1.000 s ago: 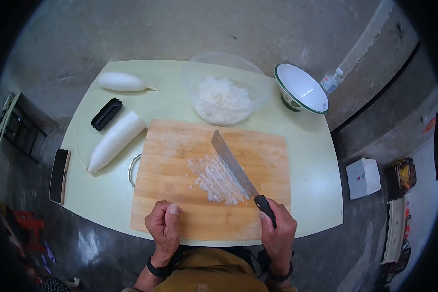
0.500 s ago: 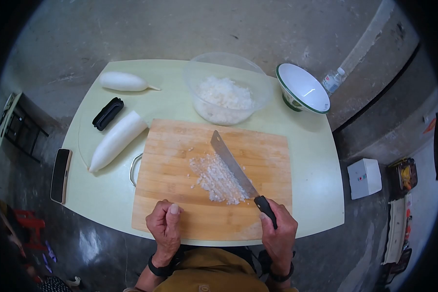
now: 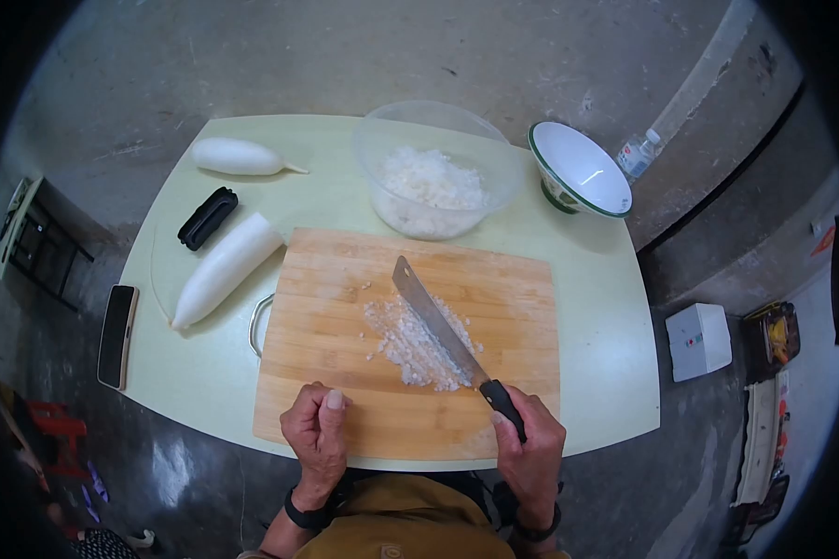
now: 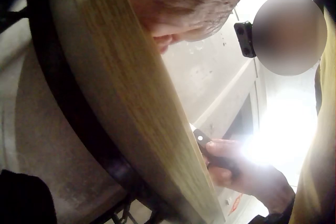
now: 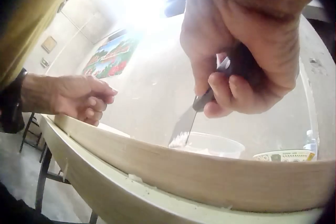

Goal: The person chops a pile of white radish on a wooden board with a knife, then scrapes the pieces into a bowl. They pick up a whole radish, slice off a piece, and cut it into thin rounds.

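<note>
Step in hand, by my reading: fine chopping of white radish on the board.

Right grip is wrapped closed round the black handle of the knife. The blade runs diagonally across the minced radish, tip pointing away and to the left. Cannot tell whether the edge is down on the wood or just above it.

The minced radish sits in a loose heap near the middle of the cutting board, with a few stray bits just left of it.

Left grip is a closed fist holding nothing. It rests on the near edge of the board, apart from heap and blade.

Around: a clear bowl beyond the board holds more minced white pieces. A cut radish and a whole radish lie on the desk to the left.

Judgement: pieces look small but uneven, so the chopping seems well along, not finished. The next move calls for close, even passes of the blade through the heap. Strays should be gathered back in, the left fist held clear of the edge, and the board steady on the desk.
</note>
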Demonstrator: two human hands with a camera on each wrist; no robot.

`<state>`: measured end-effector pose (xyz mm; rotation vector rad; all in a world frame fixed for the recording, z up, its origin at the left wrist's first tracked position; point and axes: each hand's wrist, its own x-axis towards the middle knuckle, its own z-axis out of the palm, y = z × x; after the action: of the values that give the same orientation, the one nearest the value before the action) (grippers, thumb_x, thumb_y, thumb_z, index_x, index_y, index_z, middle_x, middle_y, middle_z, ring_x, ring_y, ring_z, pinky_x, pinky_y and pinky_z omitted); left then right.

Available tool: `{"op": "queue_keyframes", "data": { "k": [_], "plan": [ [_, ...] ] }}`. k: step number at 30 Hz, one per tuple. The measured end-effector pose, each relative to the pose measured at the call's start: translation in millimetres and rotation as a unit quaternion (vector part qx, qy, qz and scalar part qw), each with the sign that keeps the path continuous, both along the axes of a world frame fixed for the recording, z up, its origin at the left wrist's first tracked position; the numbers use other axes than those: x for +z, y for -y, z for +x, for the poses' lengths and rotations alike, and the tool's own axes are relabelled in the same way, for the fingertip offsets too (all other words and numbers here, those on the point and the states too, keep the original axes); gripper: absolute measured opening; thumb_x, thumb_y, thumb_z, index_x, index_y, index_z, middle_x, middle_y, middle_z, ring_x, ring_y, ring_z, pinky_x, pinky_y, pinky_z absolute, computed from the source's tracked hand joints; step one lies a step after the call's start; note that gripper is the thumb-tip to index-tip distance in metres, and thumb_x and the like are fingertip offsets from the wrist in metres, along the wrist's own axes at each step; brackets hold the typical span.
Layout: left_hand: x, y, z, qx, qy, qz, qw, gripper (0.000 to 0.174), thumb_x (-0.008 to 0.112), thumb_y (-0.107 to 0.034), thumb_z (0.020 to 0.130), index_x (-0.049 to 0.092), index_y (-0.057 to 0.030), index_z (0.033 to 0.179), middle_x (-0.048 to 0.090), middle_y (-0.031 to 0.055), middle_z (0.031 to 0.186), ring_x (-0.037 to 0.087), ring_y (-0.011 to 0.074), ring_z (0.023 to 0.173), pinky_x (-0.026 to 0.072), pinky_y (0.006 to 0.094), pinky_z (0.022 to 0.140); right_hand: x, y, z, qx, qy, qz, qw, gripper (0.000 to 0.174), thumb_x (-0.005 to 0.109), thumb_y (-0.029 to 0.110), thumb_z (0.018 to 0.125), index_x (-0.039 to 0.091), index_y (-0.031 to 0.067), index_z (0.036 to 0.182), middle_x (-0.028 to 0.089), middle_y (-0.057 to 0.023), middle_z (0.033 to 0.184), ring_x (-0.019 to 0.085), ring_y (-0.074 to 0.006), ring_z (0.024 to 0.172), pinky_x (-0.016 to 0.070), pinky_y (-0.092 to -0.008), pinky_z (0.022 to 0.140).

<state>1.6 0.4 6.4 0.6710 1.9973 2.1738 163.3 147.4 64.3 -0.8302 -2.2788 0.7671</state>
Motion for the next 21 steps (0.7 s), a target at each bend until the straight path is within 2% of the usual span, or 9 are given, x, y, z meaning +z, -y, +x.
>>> {"op": "queue_keyframes", "data": {
  "k": [4, 7, 17, 19, 21],
  "plan": [
    [1.5, -0.1, 1.1, 0.005, 0.002, -0.007, 1.000, 0.026, 0.056, -0.018, 0.094, 0.055, 0.0004, 0.075, 0.053, 0.0028, 0.064, 0.044, 0.0088, 0.058, 0.0349, 0.0238, 0.055, 0.0, 1.9, -2.0, -0.003, -0.035, -0.011, 0.999, 0.031, 0.062, -0.003, 0.078, 0.063, 0.0007, 0.108, 0.063, -0.0152, 0.084, 0.063, -0.0290, 0.071, 0.0506, -0.0338, 0.063],
    [0.5, 0.3, 0.7, 0.001, 0.004, -0.002, 1.000, 0.026, 0.056, -0.018, 0.094, 0.056, 0.0005, 0.076, 0.053, 0.0027, 0.065, 0.044, 0.0087, 0.059, 0.0351, 0.0238, 0.055, -0.4, -0.9, -1.5, 0.002, -0.005, -0.011, 1.000, 0.031, 0.063, -0.004, 0.077, 0.062, 0.0004, 0.108, 0.064, -0.0151, 0.084, 0.063, -0.0292, 0.072, 0.0505, -0.0339, 0.063],
    [-0.1, 1.9, 0.4, 0.004, 0.004, -0.013, 1.000, 0.027, 0.056, -0.018, 0.094, 0.056, 0.0007, 0.075, 0.056, 0.0031, 0.066, 0.046, 0.0084, 0.059, 0.0363, 0.0235, 0.055, 1.6, 4.6, -0.8, 0.002, -0.006, -0.003, 1.000, 0.034, 0.064, -0.003, 0.076, 0.062, 0.0013, 0.110, 0.063, -0.0152, 0.084, 0.063, -0.0289, 0.071, 0.0502, -0.0348, 0.063],
    [0.5, 1.1, 0.7, 0.003, 0.002, -0.018, 1.000, 0.027, 0.057, -0.018, 0.094, 0.056, 0.0007, 0.075, 0.057, 0.0030, 0.066, 0.046, 0.0083, 0.059, 0.0364, 0.0233, 0.055, 3.7, 7.5, -1.5, -0.019, -0.019, -0.036, 0.999, 0.033, 0.059, -0.006, 0.076, 0.063, -0.0010, 0.109, 0.065, -0.0147, 0.086, 0.063, -0.0253, 0.074, 0.0495, -0.0309, 0.070],
    [2.2, 0.6, 1.6, 0.004, 0.006, -0.020, 1.000, 0.027, 0.057, -0.018, 0.094, 0.056, 0.0007, 0.075, 0.057, 0.0028, 0.065, 0.046, 0.0080, 0.059, 0.0363, 0.0232, 0.054, 0.8, 5.5, -1.5, -0.012, -0.004, -0.028, 1.000, 0.033, 0.059, -0.006, 0.076, 0.063, -0.0011, 0.109, 0.065, -0.0149, 0.086, 0.063, -0.0255, 0.074, 0.0495, -0.0309, 0.070]
  ]
}}
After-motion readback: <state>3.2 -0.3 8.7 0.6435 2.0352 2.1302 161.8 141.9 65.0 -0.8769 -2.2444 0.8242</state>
